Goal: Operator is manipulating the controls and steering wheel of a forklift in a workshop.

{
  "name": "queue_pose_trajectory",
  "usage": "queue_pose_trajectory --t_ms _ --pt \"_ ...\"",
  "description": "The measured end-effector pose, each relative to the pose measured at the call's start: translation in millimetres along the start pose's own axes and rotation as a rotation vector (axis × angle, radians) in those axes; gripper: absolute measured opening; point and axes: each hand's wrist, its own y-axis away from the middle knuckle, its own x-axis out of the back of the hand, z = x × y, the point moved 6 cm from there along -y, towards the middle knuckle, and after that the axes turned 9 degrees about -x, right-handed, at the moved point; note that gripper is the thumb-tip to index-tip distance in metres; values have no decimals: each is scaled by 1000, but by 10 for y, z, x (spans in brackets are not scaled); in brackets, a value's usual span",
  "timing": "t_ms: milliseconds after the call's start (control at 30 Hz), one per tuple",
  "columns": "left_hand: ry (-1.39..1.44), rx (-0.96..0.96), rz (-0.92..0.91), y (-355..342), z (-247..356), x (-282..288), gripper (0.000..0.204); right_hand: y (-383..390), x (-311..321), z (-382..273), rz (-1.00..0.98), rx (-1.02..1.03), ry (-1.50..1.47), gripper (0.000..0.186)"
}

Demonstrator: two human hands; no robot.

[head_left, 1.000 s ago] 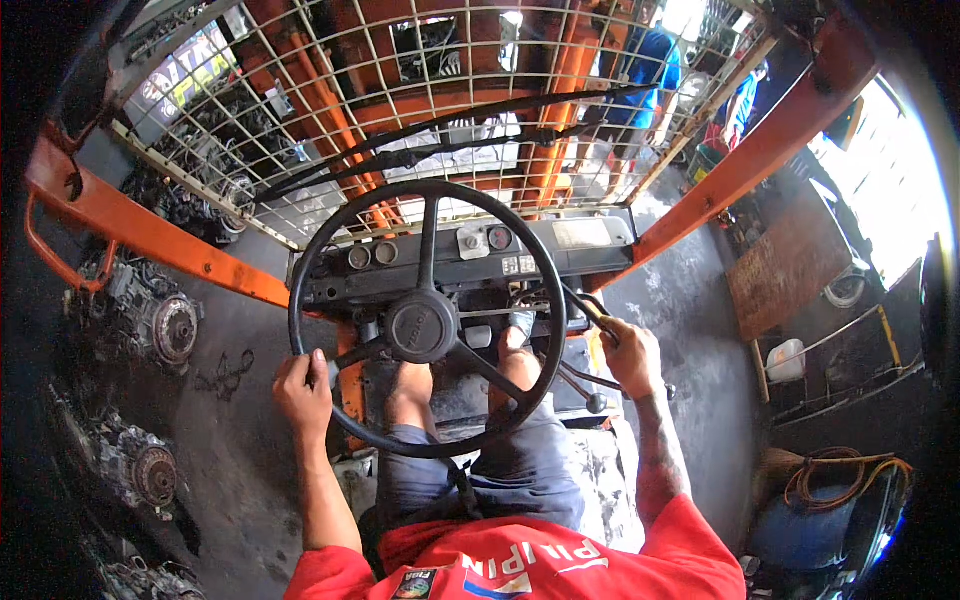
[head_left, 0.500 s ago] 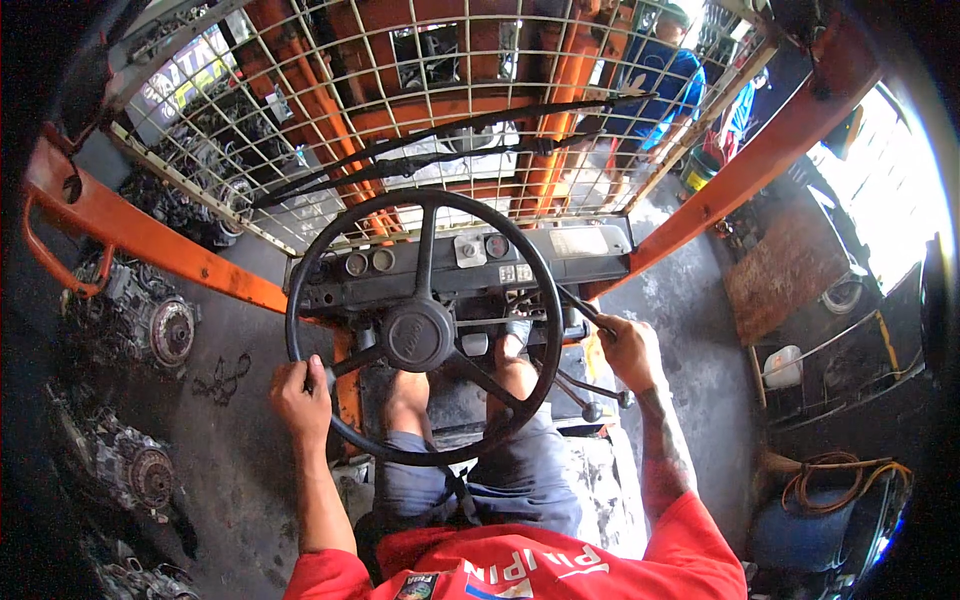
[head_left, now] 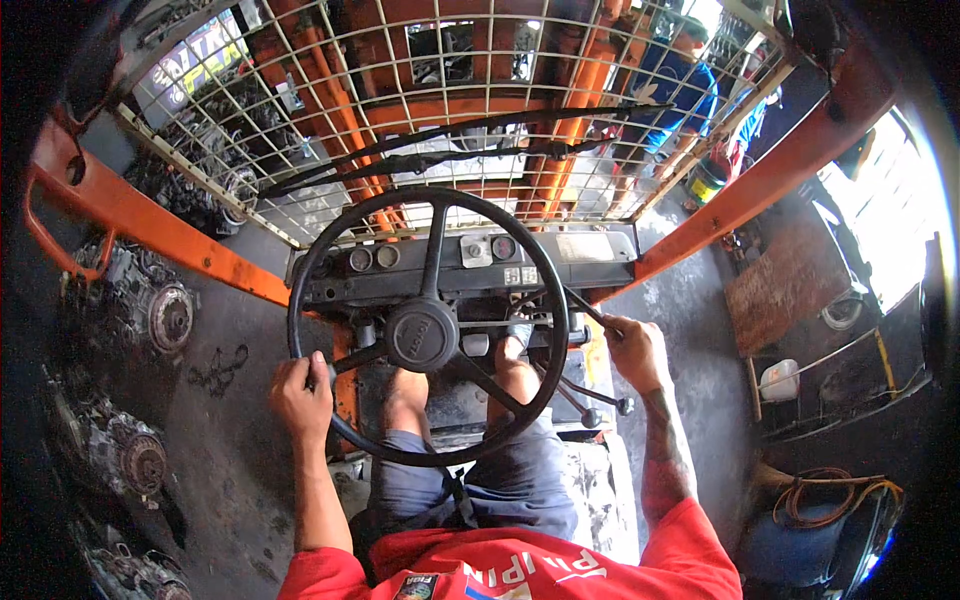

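A large black steering wheel (head_left: pixel 421 335) stands before me in an orange forklift-like cab. My left hand (head_left: pixel 302 395) is closed at the lower left of its rim; whether it grips the rim itself or a knob there is hidden by the fingers. To the right of the wheel, my right hand (head_left: pixel 640 355) is wrapped round the end of a thin black lever (head_left: pixel 583 304) that comes out from behind the rim. Below that lever, two more levers with round black knobs (head_left: pixel 591 417) stand untouched. Behind the wheel runs a dark dashboard (head_left: pixel 625 268) with round gauges (head_left: pixel 373 259).
A wire mesh guard (head_left: pixel 470 75) with black straps fronts the orange mast (head_left: pixel 575 120). Greasy engine parts (head_left: pixel 165 318) line the left floor. Beyond the guard, a person in blue (head_left: pixel 675 85) stands at far right. A blue drum (head_left: pixel 800 540) with coiled hose is at lower right.
The view of the cab and surroundings has shifted slightly. The person in blue appears a little farther right and lower. Both hands keep their grips, with the wheel turned hardly at all.
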Motion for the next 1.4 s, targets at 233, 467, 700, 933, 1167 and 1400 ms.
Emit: queue_pose_trajectory --t_ms 233,467,700,933,1167,1400 --pt "-66 -34 -12 -1 21 13 29 -46 -21 -15 -58 -24 24 17" --pt "-58 -31 -33 -5 38 5 29 -79 -9 -16 -64 -11 35 15" --pt "-40 -57 -7 4 8 -16 30 -115 30 -25 -26 22 2 16" --pt "-21 -82 2 -20 36 13 28 -137 19 -37 -83 3 6 16" --pt "15 -12 -27 -20 0 -9 29 -136 13 -22 -96 -2 22 16" --pt "-12 -78 8 -38 20 9 31 -145 5 -1 -61 -24 33 15"
